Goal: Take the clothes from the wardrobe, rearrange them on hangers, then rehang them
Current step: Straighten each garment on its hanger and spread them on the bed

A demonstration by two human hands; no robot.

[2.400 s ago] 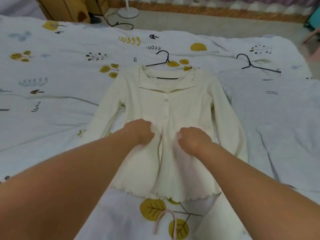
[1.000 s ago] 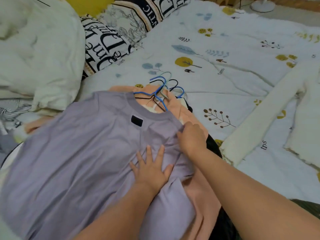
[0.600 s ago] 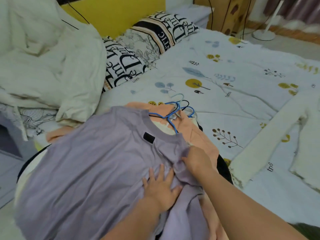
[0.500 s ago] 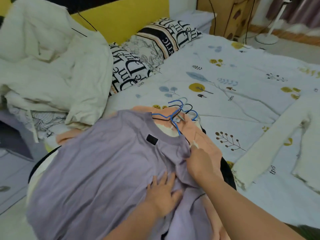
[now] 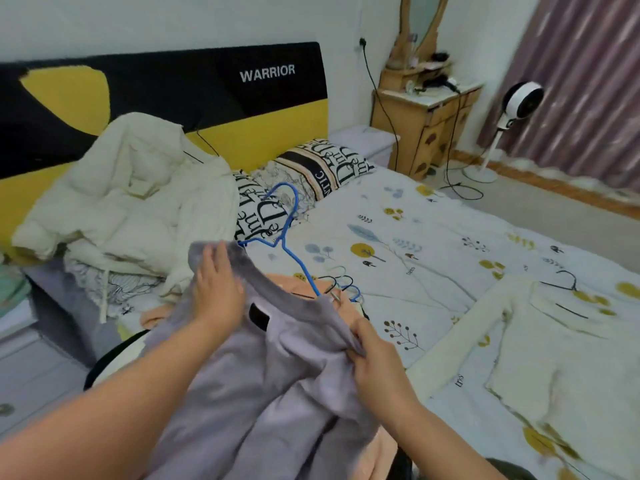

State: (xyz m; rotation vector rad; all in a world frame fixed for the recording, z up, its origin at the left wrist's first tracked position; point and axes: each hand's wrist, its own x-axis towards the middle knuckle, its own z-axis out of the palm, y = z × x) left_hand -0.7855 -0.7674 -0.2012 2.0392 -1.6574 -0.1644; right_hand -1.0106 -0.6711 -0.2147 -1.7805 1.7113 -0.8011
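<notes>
- Head view: the left hand (image 5: 217,289) grips the far-left shoulder of the soft lilac long-sleeved top (image 5: 277,393), its fingers curled over the fabric edge, while the right hand (image 5: 375,358) pinches a fold of the same top near the collar's right side.
- The lilac top hangs lifted between both hands at the near left of the bed, above a peach garment (image 5: 298,284) in the pile.
- A thin blue wire hanger (image 5: 287,237) sticks up out of the collar, tilted, its hook pointing far.
- Risk: the hanger looks only partly seated, so it could slide out of the neck if the top is raised further.
- Risk: its lower end sits just beside the other hanger hooks (image 5: 343,289) on the pile and may snag them, dragging the peach garment along.
- Risk: a pinch on loose fabric could slip, and the top would drop back.
- The cream knitted cardigan (image 5: 540,358) lies flat at the right, well apart, on its own black hanger (image 5: 568,280).
</notes>
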